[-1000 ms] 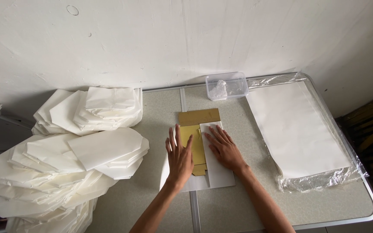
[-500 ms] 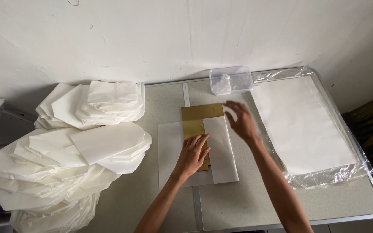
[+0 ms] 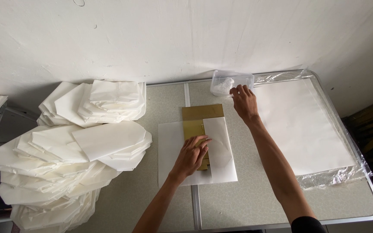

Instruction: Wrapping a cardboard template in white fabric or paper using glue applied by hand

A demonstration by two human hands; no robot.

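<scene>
1. White paper sheet (image 3: 169,151), laid flat at the middle of the table (image 3: 255,203), its right side folded inward over a brown-gold cardboard template (image 3: 201,116); the left side lies unfolded. Judged: one fold made, the others outstanding.
2. Cardboard template, upright rectangle, far end projecting beyond the sheet, near part covered by the folded flap and by the hand.
3. Left hand (image 3: 191,155), flat and palm down, fingers together, pressing on the template and the edge of the folded flap; it grips nothing.
4. Right hand (image 3: 244,102), stretched to the far side, fingers loosely curled with tips at the near right corner of a small clear plastic tub (image 3: 229,82); whether they pinch anything cannot be told.
5. Clear tub, against the wall (image 3: 186,39), holding something white, perhaps paste or a wad; contents not distinguishable.
6. Stack of flat white paper (image 3: 303,125), right of the work, lying on opened clear plastic wrap (image 3: 346,172); a good supply appears left.
7. Folded white paper bags (image 3: 109,138), heaped in several piles at the left end of the table and spilling past its edge; judged as finished pieces, many in number.
8. Progress, as judged: current piece at an early stage, flap folded, not yet closed.
</scene>
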